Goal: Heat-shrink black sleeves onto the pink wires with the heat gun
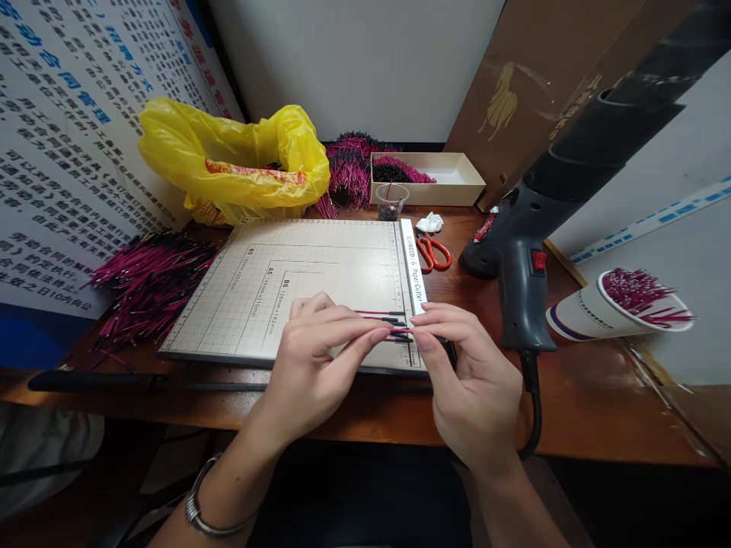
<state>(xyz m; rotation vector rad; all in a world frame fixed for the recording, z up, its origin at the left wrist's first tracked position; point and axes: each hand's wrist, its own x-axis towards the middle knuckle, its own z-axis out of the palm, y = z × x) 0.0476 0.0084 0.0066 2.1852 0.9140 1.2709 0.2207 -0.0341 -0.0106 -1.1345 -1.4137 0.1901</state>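
Observation:
Over the right part of a paper cutter board (336, 247), my left hand (317, 365) pinches a thin magenta wire (403, 330) between thumb and forefinger. My right hand (474, 373) pinches the same wire at its other side, thumb against fingers. The two hands' fingertips almost meet, and much of the wire is hidden behind them. Beside the fingertips, several magenta wires with black ends (394, 313) lie on the board near its ruled right edge. The cutter's long black handle (97, 381) lies along the front of the board.
Magenta-and-black wires lie in a heap (154, 289) at left and in bundles (349, 171) behind. A yellow bag (228, 190), open box (457, 183), small plastic cup (392, 204), orange scissors (437, 255), heat gun (522, 266) and tipped paper cup of wires (588, 312) surround the board.

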